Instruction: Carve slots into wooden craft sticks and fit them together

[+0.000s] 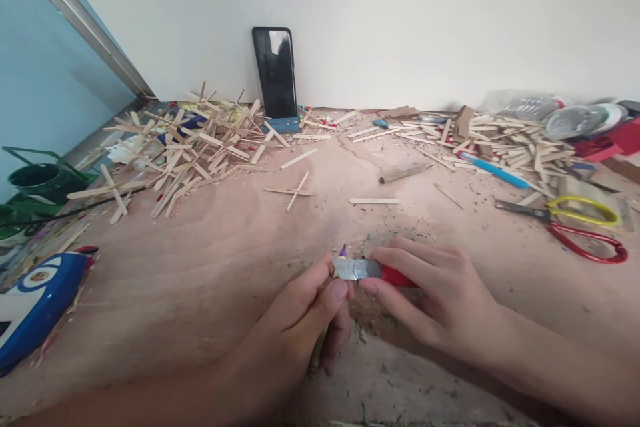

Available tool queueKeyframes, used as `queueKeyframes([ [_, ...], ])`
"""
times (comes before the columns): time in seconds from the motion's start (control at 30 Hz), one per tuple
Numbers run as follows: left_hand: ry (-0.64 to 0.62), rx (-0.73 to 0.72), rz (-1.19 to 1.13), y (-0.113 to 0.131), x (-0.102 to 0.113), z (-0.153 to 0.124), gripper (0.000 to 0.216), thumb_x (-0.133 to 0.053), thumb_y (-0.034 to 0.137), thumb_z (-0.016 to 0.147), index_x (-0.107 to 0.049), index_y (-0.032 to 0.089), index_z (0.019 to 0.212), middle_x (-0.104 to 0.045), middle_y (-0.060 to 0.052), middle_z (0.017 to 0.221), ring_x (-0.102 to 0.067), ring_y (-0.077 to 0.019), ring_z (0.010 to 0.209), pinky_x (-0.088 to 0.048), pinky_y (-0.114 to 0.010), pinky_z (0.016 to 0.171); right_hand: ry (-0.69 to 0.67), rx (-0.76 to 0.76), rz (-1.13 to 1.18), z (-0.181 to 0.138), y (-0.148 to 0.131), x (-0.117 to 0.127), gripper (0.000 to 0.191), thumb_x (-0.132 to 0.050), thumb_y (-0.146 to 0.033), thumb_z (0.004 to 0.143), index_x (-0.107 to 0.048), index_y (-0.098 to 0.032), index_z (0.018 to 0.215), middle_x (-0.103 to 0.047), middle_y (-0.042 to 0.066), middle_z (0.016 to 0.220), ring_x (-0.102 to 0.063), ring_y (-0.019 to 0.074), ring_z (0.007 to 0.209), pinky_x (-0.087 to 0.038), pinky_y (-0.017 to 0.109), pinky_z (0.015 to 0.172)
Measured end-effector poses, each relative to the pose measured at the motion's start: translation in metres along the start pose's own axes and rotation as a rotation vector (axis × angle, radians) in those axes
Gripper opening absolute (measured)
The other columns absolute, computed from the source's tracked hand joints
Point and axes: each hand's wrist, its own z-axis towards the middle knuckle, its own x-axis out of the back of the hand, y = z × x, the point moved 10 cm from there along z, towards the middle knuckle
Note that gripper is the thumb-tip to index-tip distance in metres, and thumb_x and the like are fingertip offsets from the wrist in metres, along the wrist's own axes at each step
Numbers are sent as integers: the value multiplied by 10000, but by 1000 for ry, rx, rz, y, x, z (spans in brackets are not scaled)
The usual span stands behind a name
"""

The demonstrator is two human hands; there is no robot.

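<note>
My left hand (305, 320) is closed around a pencil (342, 252) whose purple tip sticks up past my thumb. My right hand (430, 293) grips a red-handled utility knife (373, 271); its silver blade lies against the pencil near the tip. Both hands hover close together just above the wooden tabletop (210, 280) near its front edge. Small dark shavings are scattered on the wood around and below my hands.
Heaps of wooden craft sticks (185, 147) lie at the back left and back right (505, 140). A phone (275, 73) leans on the wall. Scissors (575, 227) with yellow and red handles lie right; a blue pen (493, 172) lies beyond. A blue-white object (35, 303) sits left.
</note>
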Motion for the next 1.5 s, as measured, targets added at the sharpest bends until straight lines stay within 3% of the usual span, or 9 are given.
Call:
queueKeyframes([
  [0.37,14,1,36,1,-2,-1,518,-593,725,1068,-525,267,838,-567,38,606,-515,-143,560,-441,-291,617,7,-10,-48,-2,-1,1,316,-602,-330,1191,-704,-163,943,-620,-6,745,-546,100,607,-428,272,568],
  [1.07,17,8,90,-1,-1,-4,550,-529,753,1095,-512,266,841,-588,29,612,-533,-147,571,-467,-301,640,28,25,-123,0,-5,8,275,-601,-338,1191,-739,-172,1021,-646,-7,749,-577,103,608,-436,273,564],
  [1.23,-154,29,106,-5,-21,-9,574,-482,816,1098,-511,259,964,-561,54,614,-485,-134,541,-427,-276,592,130,-63,-124,4,5,29,240,-643,-310,1175,-729,-168,1001,-588,-30,707,-508,75,550,-407,233,527],
  [1.37,-89,-21,62,-1,-13,-5,466,-470,693,1154,-523,244,1040,-579,64,644,-533,-125,596,-456,-267,671,166,-107,-63,4,6,41,228,-656,-321,1162,-734,-180,1002,-603,-24,695,-515,80,546,-413,224,514],
  [1.5,-73,-15,36,-2,-6,-1,444,-513,682,1145,-505,253,1031,-586,72,643,-532,-124,570,-437,-266,624,127,-74,-16,4,6,34,212,-658,-291,1153,-730,-176,989,-618,-23,692,-532,83,547,-411,223,511],
])
